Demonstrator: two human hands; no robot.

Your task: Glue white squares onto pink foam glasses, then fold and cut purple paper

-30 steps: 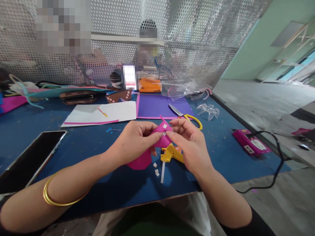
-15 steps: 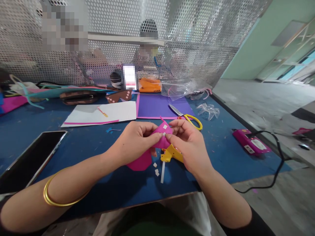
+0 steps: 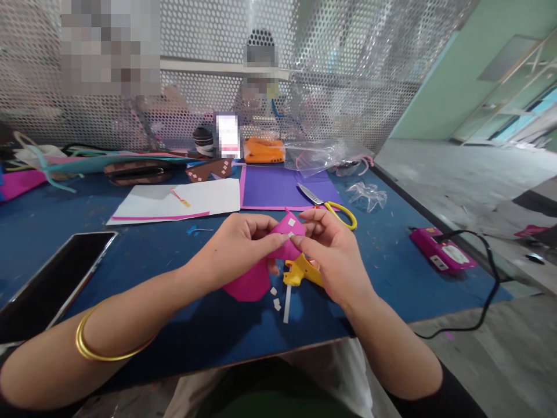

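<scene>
My left hand (image 3: 241, 238) is closed, with thumb and fingers pinching a bright pink cutout (image 3: 251, 283) of paper or foam sheet. Part of the cutout hangs below that hand. One small white square (image 3: 291, 222) lies on its upper part. A second white square (image 3: 290, 234) sits at the meeting thumb tips, where my right hand (image 3: 333, 247) is closed in a pinch and its thumb presses on it. Under my right hand lies a yellow glue gun (image 3: 298, 273), partly covered, with a white glue stick (image 3: 286, 305) jutting toward me. Loose white squares (image 3: 277, 304) lie beside it.
Yellow-handled scissors (image 3: 342, 213) rest by a purple sheet (image 3: 278, 188). A white sheet (image 3: 209, 197) and a phone (image 3: 65, 273) are on the left. A pink power strip (image 3: 444, 249) with a black cord lies right. Behind stands a perforated metal screen (image 3: 195, 98).
Both hands keep almost the same pinch at the second white square. The view has shifted very slightly; nothing has been let go.
</scene>
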